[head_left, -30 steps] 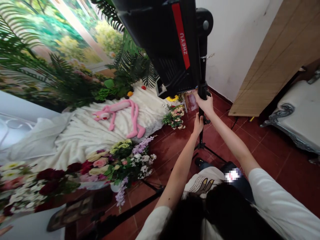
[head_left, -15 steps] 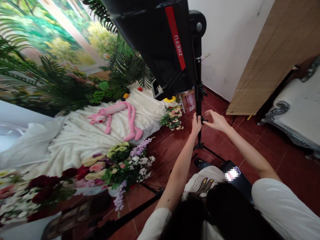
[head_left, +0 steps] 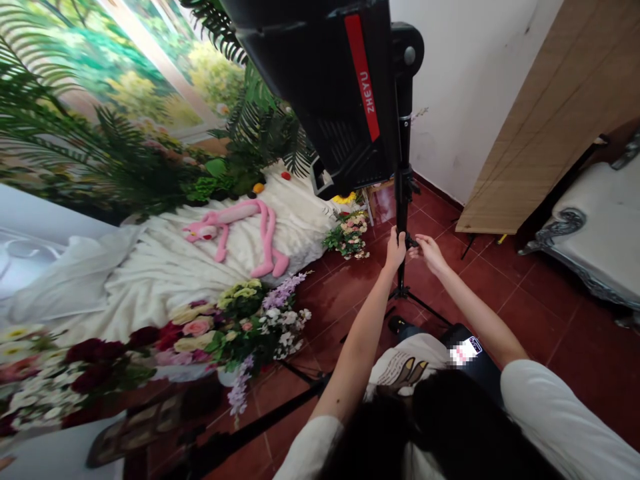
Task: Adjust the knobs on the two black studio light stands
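Note:
A black studio light (head_left: 345,100) with a red stripe is mounted on an upright black stand (head_left: 404,143). My left hand (head_left: 395,249) is wrapped round the stand's pole below the light. Just right of the pole, my right hand (head_left: 429,253) has its fingers pinched on the small black knob (head_left: 412,241) of the stand's clamp. The stand's legs (head_left: 423,303) spread on the red tiled floor beneath my hands.
A pink plush toy (head_left: 270,233) lies on a white fur cloth (head_left: 170,267) at left. Artificial flowers (head_left: 240,327) stand in front of it, near another black stand's leg (head_left: 280,413). At right are a bamboo blind (head_left: 520,133) and a pale sofa (head_left: 600,213).
My right hand's fingers have closed from a spread pose onto the knob. My left hand remains on the pole. The whole view has shifted slightly.

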Demonstrator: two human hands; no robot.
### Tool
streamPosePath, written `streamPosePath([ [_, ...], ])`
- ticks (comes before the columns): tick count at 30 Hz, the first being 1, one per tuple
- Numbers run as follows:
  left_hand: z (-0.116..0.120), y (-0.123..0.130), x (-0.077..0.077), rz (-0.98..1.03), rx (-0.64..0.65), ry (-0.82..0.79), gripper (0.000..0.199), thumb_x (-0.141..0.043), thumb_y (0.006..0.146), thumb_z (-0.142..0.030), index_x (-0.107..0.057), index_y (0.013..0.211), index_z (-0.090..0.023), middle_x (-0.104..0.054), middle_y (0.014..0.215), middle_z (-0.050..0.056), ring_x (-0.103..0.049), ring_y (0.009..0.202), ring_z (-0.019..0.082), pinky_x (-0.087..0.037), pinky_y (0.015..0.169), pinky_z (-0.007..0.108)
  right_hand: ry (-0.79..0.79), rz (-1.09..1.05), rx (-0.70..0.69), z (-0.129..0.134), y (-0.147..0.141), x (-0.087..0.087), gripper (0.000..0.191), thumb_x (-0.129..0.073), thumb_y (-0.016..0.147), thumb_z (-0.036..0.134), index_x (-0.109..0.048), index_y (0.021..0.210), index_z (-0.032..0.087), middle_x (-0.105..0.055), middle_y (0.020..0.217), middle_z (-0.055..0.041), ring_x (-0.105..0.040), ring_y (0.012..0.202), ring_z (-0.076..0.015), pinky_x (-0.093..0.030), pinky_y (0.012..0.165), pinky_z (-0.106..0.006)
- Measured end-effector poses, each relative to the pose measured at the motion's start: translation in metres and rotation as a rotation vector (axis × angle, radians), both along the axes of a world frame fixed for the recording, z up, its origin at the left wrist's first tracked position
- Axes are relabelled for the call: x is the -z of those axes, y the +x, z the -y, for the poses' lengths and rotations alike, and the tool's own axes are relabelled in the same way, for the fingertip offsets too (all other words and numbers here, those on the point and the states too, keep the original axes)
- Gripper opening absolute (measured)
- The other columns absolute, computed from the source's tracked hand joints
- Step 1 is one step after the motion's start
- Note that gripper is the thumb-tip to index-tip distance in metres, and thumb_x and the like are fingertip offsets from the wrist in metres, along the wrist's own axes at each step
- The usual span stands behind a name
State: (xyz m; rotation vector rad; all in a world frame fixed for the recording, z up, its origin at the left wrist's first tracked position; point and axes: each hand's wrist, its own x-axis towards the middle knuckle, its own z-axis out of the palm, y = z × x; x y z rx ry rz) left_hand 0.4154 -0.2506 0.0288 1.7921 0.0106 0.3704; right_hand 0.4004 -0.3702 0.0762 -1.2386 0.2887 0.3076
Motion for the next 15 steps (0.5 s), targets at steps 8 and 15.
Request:
streamPosePath([
  [8, 0.0, -0.001, -0.001, 0.002, -0.007, 0.006, 0.062, -0.03, 0.094, -0.064, -0.051, 0.126, -0.016, -0.067, 0.093, 0.008, -0.065, 0.085, 0.017, -0.05, 0.085, 0.031, 0.174, -0.201, -0.026, 0.001, -0.01, -0.003, 0.022, -0.042, 0.1, 0.035, -0.05, 0.085, 0.021, -0.059, 0.054, 0.0021, -0.054, 0.043, -0.0097, -0.05, 0.048, -0.02],
  [15, 0.0, -0.002, -0.002, -0.001, -0.001, -0.01, 0.063, -0.03, 0.092, -0.066, -0.053, 0.121, -0.016, -0.067, 0.094, 0.009, -0.066, 0.085, 0.016, -0.051, 0.086, 0.03, -0.669, 0.441, -0.044, 0.009, -0.015, 0.002, 0.05, -0.054, 0.084, 0.066, -0.048, 0.061, 0.022, -0.054, 0.054, 0.0014, -0.053, 0.058, -0.0154, -0.041, 0.059, -0.025],
])
